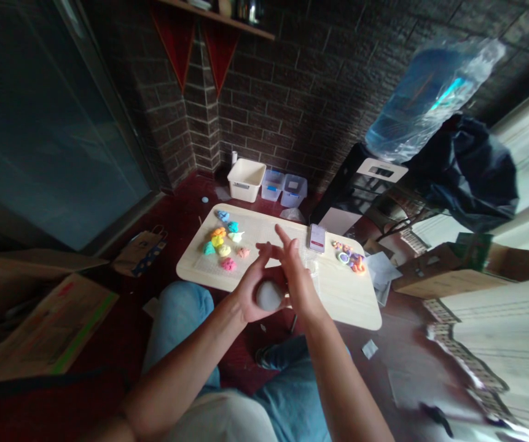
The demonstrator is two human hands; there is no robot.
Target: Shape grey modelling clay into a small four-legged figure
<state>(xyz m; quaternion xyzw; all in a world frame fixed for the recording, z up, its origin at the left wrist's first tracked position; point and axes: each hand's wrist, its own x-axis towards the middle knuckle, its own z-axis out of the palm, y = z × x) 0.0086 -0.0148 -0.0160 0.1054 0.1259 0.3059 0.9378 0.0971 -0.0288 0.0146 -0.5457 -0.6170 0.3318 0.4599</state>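
A smooth grey clay ball (pixel 268 296) rests in the palm of my left hand (pixel 249 288), whose fingers curve around it. My right hand (pixel 294 265) is close beside it on the right, with fingers stretched out over the fingertips of the left. Whether the right hand touches the ball is hard to see. Both hands are above the near edge of a small pale table (pixel 342 301). On its left part lie several coloured clay lumps, among them a pink lump (pixel 228 264), an orange lump (pixel 218 232) and a blue lump (pixel 222 215).
A phone (pixel 316 238) lies at the table's back edge, with small colourful pieces (pixel 351 256) to its right. Behind the table stand a cream basket (pixel 246 181) and two clear bins (pixel 293 191). A water dispenser (pixel 344 184) and cardboard boxes (pixel 453 270) are at the right.
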